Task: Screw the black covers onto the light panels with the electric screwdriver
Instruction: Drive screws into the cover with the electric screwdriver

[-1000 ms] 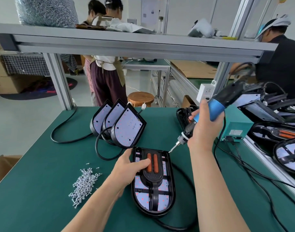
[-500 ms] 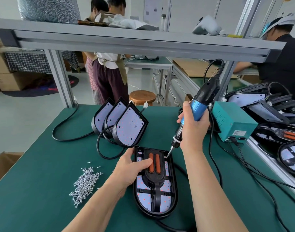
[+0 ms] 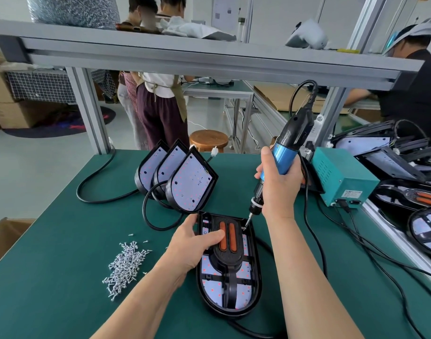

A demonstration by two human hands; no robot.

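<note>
A light panel (image 3: pixel 252 285) lies flat on the green table (image 3: pixel 63 241) in front of me, with a black cover (image 3: pixel 228 259) bearing two orange strips on top of it. My left hand (image 3: pixel 193 242) grips the panel's upper left edge, thumb lying across the cover. My right hand (image 3: pixel 278 184) grips the blue and black electric screwdriver (image 3: pixel 286 148), held nearly upright. Its bit tip touches the cover's upper right corner.
A pile of loose silver screws (image 3: pixel 125 264) lies left of the panel. Three more panels (image 3: pixel 188 182) lean upright behind it, with black cables looping around. A teal power box (image 3: pixel 341 177) and stacked panels (image 3: pixel 405 165) stand at the right. Other people work beyond the aluminium frame (image 3: pixel 209 57).
My right hand swung the screwdriver from a slant to nearly upright and brought its tip down onto the cover's upper right corner. My left hand stayed on the panel.
</note>
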